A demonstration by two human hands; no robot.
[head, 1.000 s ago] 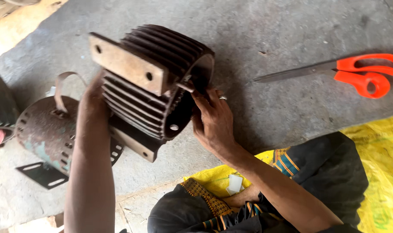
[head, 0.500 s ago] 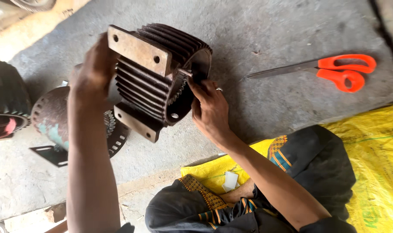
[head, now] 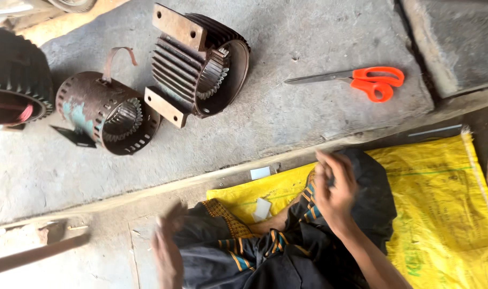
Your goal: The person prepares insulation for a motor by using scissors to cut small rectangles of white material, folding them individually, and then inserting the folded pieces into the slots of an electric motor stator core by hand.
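Moved since half a second ago: finned motor housing (head: 198, 64), then lifted between both hands, now lies on its side on the concrete floor (head: 308, 123), open bore toward the person; both hands have drawn back to the lap.

- Left hand (head: 166, 251): low over the dark trousers (head: 287, 251), blurred; fingers look loosely spread and hold nothing, though the blur makes this uncertain.
- Right hand (head: 335, 187): over the knee, fingers curled loosely together; whether they pinch some small item cannot be told.
- Finned motor housing: rests on its ribs, well apart from both hands, its flat mounting feet turned to the near-left side; probably laid so to keep it from rolling.
- Rusty slotted housing (head: 107, 115): just beside it on the left, also on its side, a bent metal strap standing up from it.
- Third toothed housing (head: 13, 80): at the left edge, partly cut off.
- Orange-handled scissors (head: 362, 81): closed, flat on the floor, right of the housings.
- Yellow woven sack (head: 442, 203): spread under the seated person, likely as a mat.
- Small white slips (head: 261, 172): at the sack's edge.
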